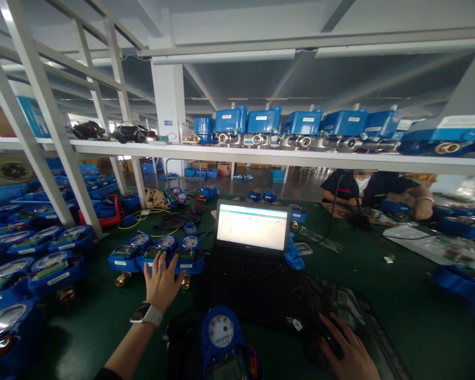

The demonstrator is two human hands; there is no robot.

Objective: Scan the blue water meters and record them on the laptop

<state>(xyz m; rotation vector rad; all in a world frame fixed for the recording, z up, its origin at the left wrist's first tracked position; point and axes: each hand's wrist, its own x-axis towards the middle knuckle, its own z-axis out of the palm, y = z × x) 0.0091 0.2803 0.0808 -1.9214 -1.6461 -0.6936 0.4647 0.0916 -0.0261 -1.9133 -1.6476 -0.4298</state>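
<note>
My left hand (pixel 162 285), with a watch (pixel 145 312) on its wrist, is stretched out with fingers spread over the middle one of three blue water meters (pixel 145 259) in a row. Its fingertips reach the meter's near side; whether they press on it I cannot tell. My right hand (pixel 352 351) is wrapped over a black computer mouse (pixel 331 339) on a patterned mouse pad (pixel 364 311). Between the hands stands an open laptop (pixel 252 228) with a lit screen. Closest to me lies another water meter (pixel 222 331), its round dial facing up.
Many blue meters (pixel 53 266) crowd the left side. Above the bench runs a white shelf (pixel 261 152) bearing blue units (pixel 266 121) with metal fittings. Across the green table (pixel 340 269), a person (pixel 380 190) sits among parts. Blue gloves (pixel 294 258) lie beside the laptop.
</note>
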